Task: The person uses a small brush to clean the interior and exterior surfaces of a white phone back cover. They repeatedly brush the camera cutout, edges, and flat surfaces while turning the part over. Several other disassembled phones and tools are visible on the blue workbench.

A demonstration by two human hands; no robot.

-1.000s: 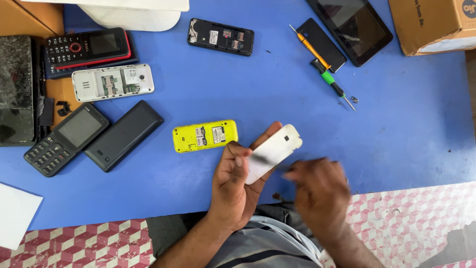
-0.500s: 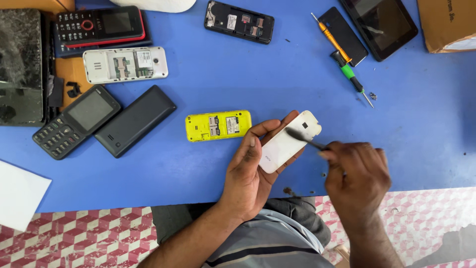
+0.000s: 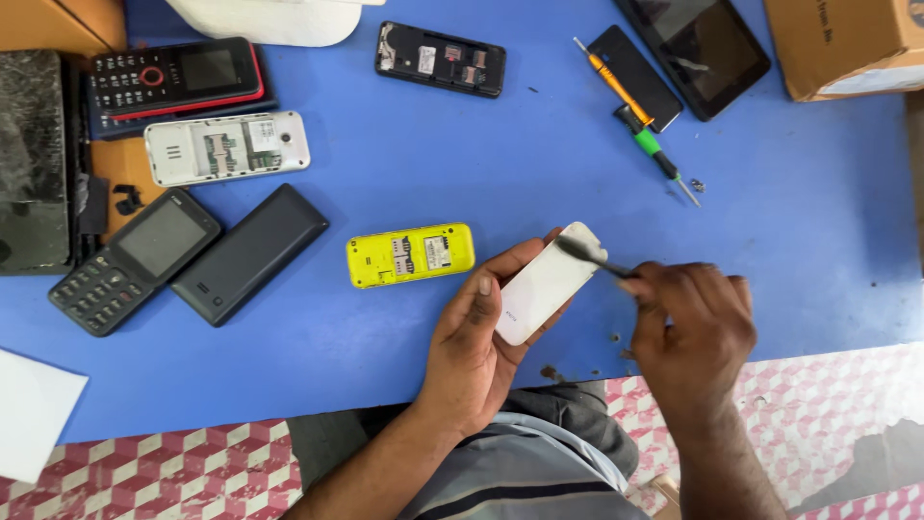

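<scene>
White plastic phone shell (image 3: 546, 286) sits in the left hand (image 3: 474, 351), just above the near edge of the blue worktop (image 3: 539, 144). Left forearm comes up from the lower middle, wrist bent slightly inward, palm turned toward the shell. Right hand (image 3: 695, 325) enters from the lower right, knuckles up, fist-like.

Shell's long axis runs diagonally: lower end toward the person's left, upper rounded end pointing up and to the right. Pale flat face toward the camera.

Left fingers (image 3: 500, 273) wrapped narrowly around the shell, thumb along its left edge, the others hidden behind it. Right fingers (image 3: 643, 286) pinched shut on a thin dark tool (image 3: 589, 256); its tip lies on the shell's upper end.

Just beyond the left hand: yellow phone body (image 3: 410, 255), back open, lying flat and roughly crosswise. Farther left: dark flat phone back (image 3: 249, 253) and a black keypad phone (image 3: 135, 260), side by side, tilted. Beyond those: silver open-backed phone (image 3: 227, 146), then a red-and-black keypad phone (image 3: 175, 77). Far middle: black open-backed phone (image 3: 440, 59). Far right: orange-handled screwdriver (image 3: 610, 81) and green-handled screwdriver (image 3: 658, 156) beside a small dark slab, a black tablet (image 3: 695, 48), a cardboard box (image 3: 847, 43). Far left edge: cracked dark screen (image 3: 34, 159).
</scene>
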